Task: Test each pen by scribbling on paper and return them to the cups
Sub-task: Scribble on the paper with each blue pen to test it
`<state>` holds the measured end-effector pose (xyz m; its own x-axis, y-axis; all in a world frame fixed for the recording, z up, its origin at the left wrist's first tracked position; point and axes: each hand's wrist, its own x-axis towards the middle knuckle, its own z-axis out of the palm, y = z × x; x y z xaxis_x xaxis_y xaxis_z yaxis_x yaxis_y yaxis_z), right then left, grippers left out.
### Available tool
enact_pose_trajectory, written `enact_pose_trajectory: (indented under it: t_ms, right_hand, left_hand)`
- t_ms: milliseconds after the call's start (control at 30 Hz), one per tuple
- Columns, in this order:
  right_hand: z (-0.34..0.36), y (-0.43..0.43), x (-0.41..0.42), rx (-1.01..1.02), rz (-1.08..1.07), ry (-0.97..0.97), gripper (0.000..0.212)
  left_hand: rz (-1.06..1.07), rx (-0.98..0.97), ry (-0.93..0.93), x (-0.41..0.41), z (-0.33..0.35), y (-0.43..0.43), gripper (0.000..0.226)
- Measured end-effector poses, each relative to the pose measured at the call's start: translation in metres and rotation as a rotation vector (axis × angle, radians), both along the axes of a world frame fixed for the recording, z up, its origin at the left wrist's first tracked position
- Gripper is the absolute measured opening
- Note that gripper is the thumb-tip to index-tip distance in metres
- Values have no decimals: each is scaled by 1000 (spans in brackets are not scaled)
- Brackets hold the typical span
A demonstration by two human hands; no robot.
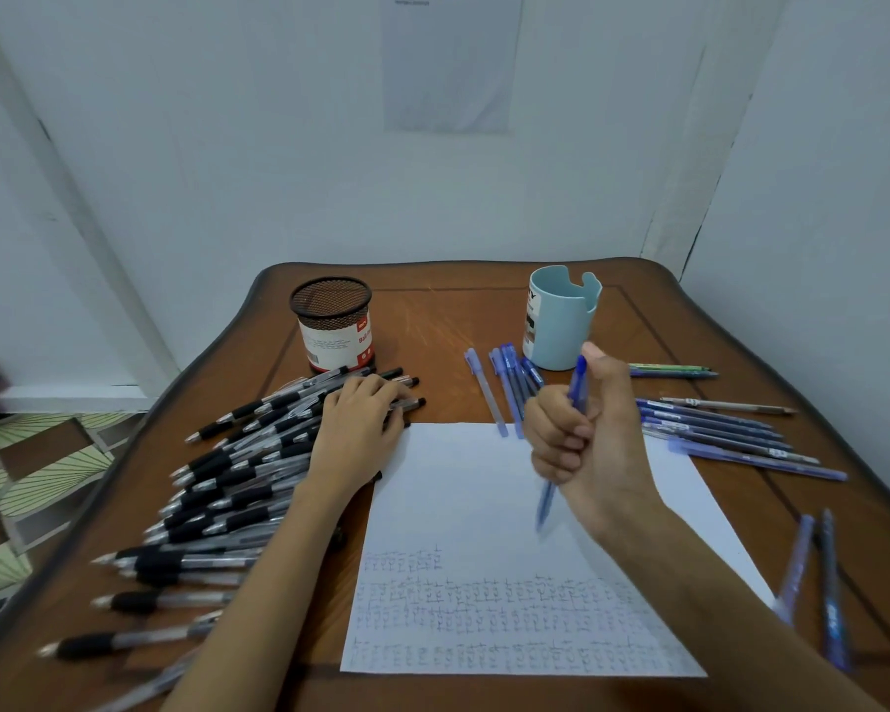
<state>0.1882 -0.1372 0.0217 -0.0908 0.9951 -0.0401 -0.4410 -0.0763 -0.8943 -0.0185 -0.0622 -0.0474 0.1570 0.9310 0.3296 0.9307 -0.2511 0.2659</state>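
My right hand grips a blue pen in a fist above the white paper, tip pointing down, thumb up by the pen's top. The paper's lower half carries rows of small scribbles. My left hand rests with its fingers on a large heap of black-grip pens at the left. A black mesh cup stands at the back left, and a light blue cup at the back right. Both cups look empty.
Several blue pens lie in front of the blue cup, more to the right of the paper, two near the right edge. The wooden table stands in a white-walled corner. Patterned floor shows at the left.
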Motion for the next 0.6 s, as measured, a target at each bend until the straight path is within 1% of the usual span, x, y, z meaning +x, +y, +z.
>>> enact_pose_trajectory:
  t_ms: [67,133,233,300,367,400,467,500,567,600]
  right_hand:
    - [-7,-1,-3,-94,26,163,51]
    - [-13,-3,-5,-117,56,295,43]
    - [-20,-2,-8,-148,108,431,46]
    - [-22,0,-10,-179,114,462,47]
    - [-27,1,-14,-199,104,388,43]
    - [-30,2,-16,-191,114,290,46]
    - [-38,2,-20,-134,125,-1,61]
    - [-41,2,-21,-115,142,-116,69]
    - [-43,3,-21,-146,242,-216,76]
    - [-43,3,-21,-156,313,-242,74]
  left_hand:
    - [-4,4,-7,0,0,0,27]
    - [-9,11,-19,0,-1,-1,27]
    - [-4,7,1,0,-1,0,28]
    - [-2,4,3,0,-1,0,28]
    - [0,0,7,0,-1,0,28]
    - [1,-2,13,0,0,0,28]
    - [2,-8,21,0,0,1,28]
    - [3,-12,23,0,0,1,28]
    - [2,-16,26,-1,0,1,28]
    - [2,-14,29,-1,0,1,28]
